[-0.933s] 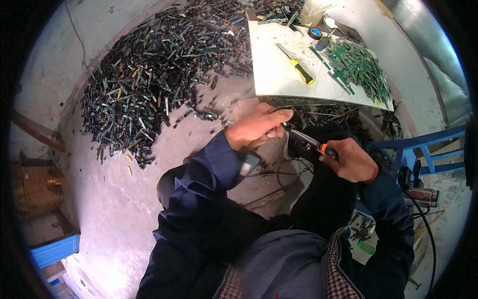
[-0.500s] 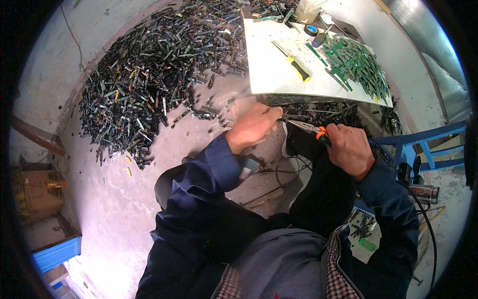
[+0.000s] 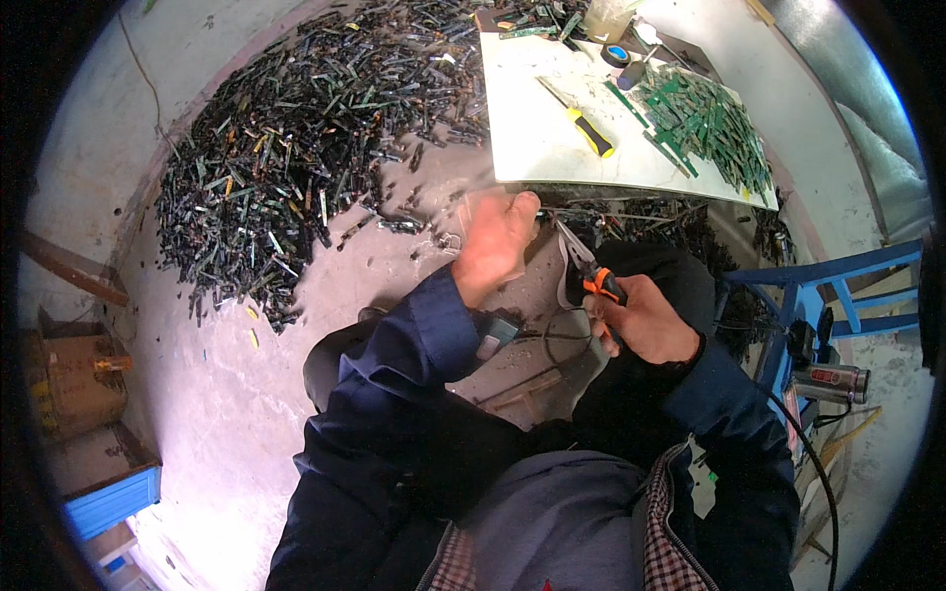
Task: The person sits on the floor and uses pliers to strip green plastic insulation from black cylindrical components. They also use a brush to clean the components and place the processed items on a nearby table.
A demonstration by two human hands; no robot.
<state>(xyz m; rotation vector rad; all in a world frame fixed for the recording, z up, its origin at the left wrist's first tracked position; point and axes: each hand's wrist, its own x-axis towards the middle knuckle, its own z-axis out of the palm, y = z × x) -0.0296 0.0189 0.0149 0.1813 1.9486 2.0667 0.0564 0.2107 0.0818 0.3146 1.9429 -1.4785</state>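
Note:
My right hand (image 3: 652, 323) is wrapped round long-nose pliers (image 3: 605, 284) with orange and black handles. Their jaws point up and left, a short way from my left hand (image 3: 496, 239). That hand is closed and slightly blurred, its thumb uppermost; whatever it grips is hidden behind the fingers. Both hands are over the floor between my legs, just in front of a white board (image 3: 532, 138). On this board lie a yellow-and-black-handled screwdriver (image 3: 591, 135) and a heap of green circuit-board strips (image 3: 705, 128).
A large pile of dark strip-like parts (image 3: 286, 167) covers the floor at the far left. A blue metal frame (image 3: 857, 264) stands at right, with a silver cylinder (image 3: 831, 382) and a black cable (image 3: 813, 453). A roll of tape (image 3: 615, 55) and a cloudy container (image 3: 608, 18) sit at the back.
My right hand has moved left and slightly down, turning the pliers so their jaws point more upward. My left hand has drawn a little left, and the jaws are now apart from it.

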